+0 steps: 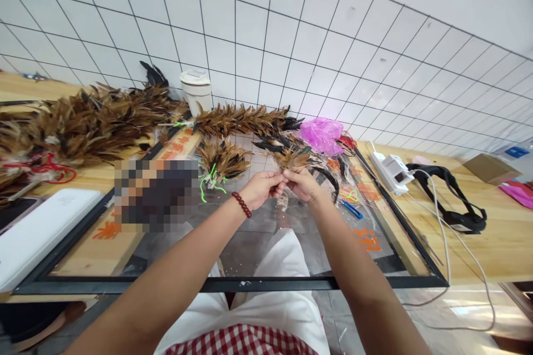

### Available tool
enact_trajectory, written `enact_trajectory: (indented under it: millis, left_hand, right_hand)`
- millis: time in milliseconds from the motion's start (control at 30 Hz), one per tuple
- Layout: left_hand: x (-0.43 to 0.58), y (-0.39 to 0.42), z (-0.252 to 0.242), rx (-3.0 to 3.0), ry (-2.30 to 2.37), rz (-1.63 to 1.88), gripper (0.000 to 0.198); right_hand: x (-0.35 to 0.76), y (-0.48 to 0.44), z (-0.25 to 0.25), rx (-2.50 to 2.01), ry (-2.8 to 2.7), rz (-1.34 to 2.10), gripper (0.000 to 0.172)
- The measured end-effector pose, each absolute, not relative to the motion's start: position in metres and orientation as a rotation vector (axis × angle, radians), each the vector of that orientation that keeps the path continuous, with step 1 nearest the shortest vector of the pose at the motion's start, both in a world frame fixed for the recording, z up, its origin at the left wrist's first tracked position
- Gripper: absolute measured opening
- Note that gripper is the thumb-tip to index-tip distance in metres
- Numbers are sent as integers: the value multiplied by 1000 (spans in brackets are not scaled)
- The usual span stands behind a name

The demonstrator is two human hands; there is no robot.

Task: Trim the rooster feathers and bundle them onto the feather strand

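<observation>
Both my hands meet over the glass panel, fingertips pinched together at the base of a small bunch of brown and black feathers. My left hand, with a dark red bead bracelet at its wrist, closes on the quill ends from the left. From the right, my right hand pinches the same spot. The feather tips fan upward, away from me. Left of my hands lies a feather bundle tied with bright green string. Behind it stretches a long feather strand.
A large feather pile covers the left, near a white box-like device. A white lidded cup stands by the tiled wall. Rightward are a pink plastic bag, a blue cutter, a power strip and black straps.
</observation>
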State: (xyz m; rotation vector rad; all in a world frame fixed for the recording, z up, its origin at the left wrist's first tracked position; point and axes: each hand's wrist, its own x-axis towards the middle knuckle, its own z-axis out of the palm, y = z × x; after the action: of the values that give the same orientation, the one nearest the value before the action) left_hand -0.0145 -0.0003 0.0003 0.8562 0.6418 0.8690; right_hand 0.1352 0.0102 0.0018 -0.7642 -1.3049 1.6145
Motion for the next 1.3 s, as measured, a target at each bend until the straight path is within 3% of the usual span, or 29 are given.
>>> enact_trajectory:
  millis: [267, 500, 767, 1000, 1300]
  left_hand:
    - [-20, 3, 1, 898, 675, 846, 23]
    - [-15, 2, -4, 818, 706, 1018, 16]
    - [-27, 14, 3, 490, 685, 1253, 5]
    - [-28, 15, 4, 396, 651, 1246, 8]
    - [-23, 13, 0, 425, 661, 1276, 10]
  right_hand:
    - [127, 15, 1, -975, -1200, 1254, 29]
    - [127, 17, 5, -1031, -1221, 1163, 32]
    - [200, 32, 8, -1553, -1656, 233, 21]
    - [198, 29, -8, -1766, -2083, -256, 33]
    - [208, 35, 5, -1792, -1613, -205, 24]
